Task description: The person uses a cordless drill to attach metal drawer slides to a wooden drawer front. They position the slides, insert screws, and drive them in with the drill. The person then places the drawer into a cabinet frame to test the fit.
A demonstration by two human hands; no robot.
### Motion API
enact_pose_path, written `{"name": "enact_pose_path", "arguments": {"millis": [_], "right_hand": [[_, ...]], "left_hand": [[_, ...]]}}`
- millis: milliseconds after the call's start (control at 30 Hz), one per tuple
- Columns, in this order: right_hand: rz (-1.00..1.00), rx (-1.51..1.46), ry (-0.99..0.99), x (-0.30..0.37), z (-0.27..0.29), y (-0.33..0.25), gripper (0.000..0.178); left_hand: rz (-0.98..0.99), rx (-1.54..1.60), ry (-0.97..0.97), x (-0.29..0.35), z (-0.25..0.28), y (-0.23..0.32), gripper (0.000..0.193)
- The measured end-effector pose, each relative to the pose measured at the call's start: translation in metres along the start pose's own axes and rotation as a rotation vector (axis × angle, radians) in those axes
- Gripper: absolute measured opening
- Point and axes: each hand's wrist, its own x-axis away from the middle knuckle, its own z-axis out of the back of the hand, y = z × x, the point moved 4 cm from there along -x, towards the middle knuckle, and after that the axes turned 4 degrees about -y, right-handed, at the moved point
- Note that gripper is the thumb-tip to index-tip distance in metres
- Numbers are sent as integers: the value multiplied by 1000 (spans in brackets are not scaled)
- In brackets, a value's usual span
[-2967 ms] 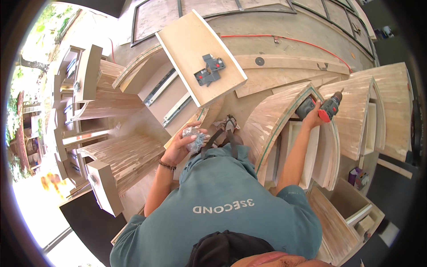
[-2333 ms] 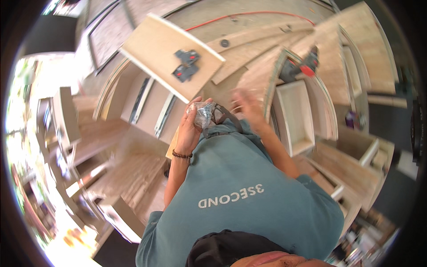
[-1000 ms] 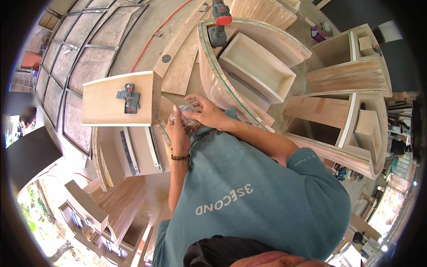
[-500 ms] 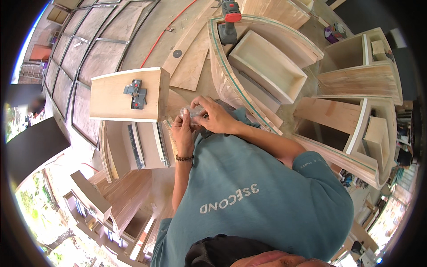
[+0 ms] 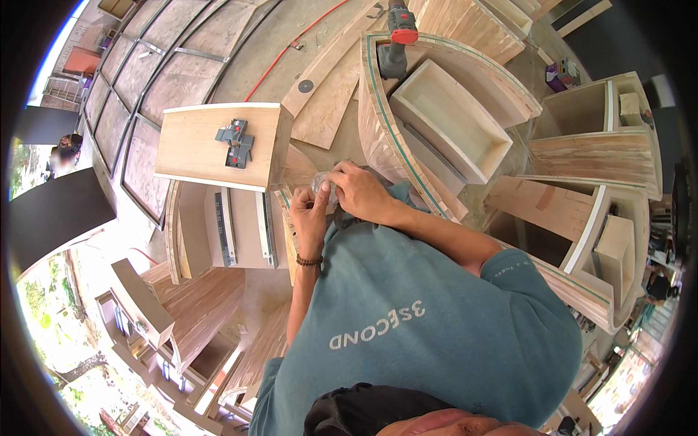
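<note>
A small clear plastic bag [image 5: 318,179] is pinched between my two hands, close to my shirt front. My left hand [image 5: 310,213] has thumb and fingers closed on the bag from one side. My right hand [image 5: 360,191] grips it from the other, its fingers bent over the plastic. What the bag contains is too small to tell. Just beyond my hands to the left, two grey drawer-runner clips [image 5: 234,143] with red marks lie on a pale wooden drawer [image 5: 189,138]. Below that drawer, a cabinet [image 5: 196,236] has metal drawer slides [image 5: 227,229] on its inside.
On my right, a curved wooden cabinet [image 5: 378,109] carries a cordless drill [image 5: 393,58] and a loose drawer box [image 5: 451,120]. More cabinets [image 5: 589,152] stand farther right. A red hose [image 5: 291,49] and a flat board [image 5: 327,112] lie on the floor. Another person [image 5: 65,154] is far left.
My hands have shifted slightly right, still holding the bag, and my right fingers have drawn closer over it. The surroundings sit a little farther right in the picture.
</note>
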Motion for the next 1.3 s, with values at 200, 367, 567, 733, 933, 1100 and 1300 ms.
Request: {"name": "enact_pose_path", "arguments": {"millis": [200, 367, 567, 733, 933, 1100, 1300], "right_hand": [[-50, -42, -141, 15, -16, 19, 17], [-203, 42, -217, 30, -6, 11, 23], [-280, 67, -185, 49, 3, 17, 26], [-285, -55, -40, 76, 6, 34, 17], [-326, -190, 158, 144, 25, 56, 15], [-425, -302, 249, 220, 43, 73, 20], [-497, -332, 331, 287, 72, 92, 22]], "left_hand": [[-128, -44, -77, 14, -13, 12, 32], [140, 233, -282, 19, -26, 4, 30], [52, 75, -396, 23, -33, 3, 34], [107, 16, -431, 33, -52, 6, 33], [365, 83, -367, 70, -95, -2, 39], [630, 173, -545, 121, -146, -22, 59], [695, -46, -572, 167, -206, -22, 62]]}}
